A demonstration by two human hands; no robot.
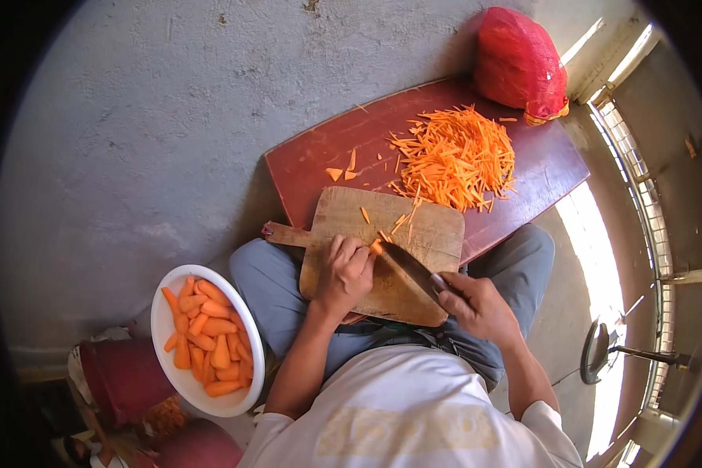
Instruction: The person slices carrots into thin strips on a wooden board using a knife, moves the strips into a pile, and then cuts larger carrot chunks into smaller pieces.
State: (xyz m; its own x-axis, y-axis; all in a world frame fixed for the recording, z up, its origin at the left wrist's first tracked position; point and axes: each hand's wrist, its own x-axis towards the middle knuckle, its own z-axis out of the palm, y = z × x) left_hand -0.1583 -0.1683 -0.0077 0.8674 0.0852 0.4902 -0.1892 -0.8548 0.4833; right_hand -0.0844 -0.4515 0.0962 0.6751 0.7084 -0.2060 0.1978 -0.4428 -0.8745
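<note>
A wooden cutting board (413, 288) with a handle at its left lies over my lap and the edge of a dark red table. On it, my left hand (345, 273) has its fingers bent and pressed together against a small orange carrot piece (376, 246). My right hand (480, 306) is wrapped round the handle of a knife (409, 264), whose dark blade points up and left, its tip beside the carrot piece. A few carrot strips (404, 220) lie on the board's upper part.
The red table (312, 160) holds a large heap of carrot strips (460, 160) and a red mesh bag (519, 62). At the lower left, a white basin (164, 351) holds several peeled carrots, beside a dark red bucket (121, 378). A grey wall rises behind.
</note>
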